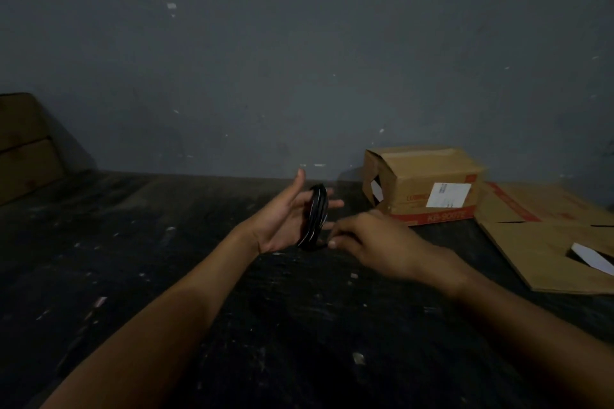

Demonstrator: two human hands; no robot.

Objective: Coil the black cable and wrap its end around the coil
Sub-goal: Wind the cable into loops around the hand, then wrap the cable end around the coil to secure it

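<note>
The black cable [314,217] is wound in several loops around the fingers of my left hand [285,214], which is held palm up above the dark table with fingers stretched out and thumb raised. The coil stands on edge across the fingers, with thin light streaks on its strands. My right hand [368,242] is just right of the coil's lower end, thumb and fingers pinched together on the cable's end there. The end itself is mostly hidden by the fingers.
A cardboard box [422,184] with red print and a white label lies on its side at the back right. A flattened cardboard sheet [545,236] lies at the right edge. Another brown box [25,146] stands far left against the grey wall [299,60]. The dark table [166,276] is scuffed.
</note>
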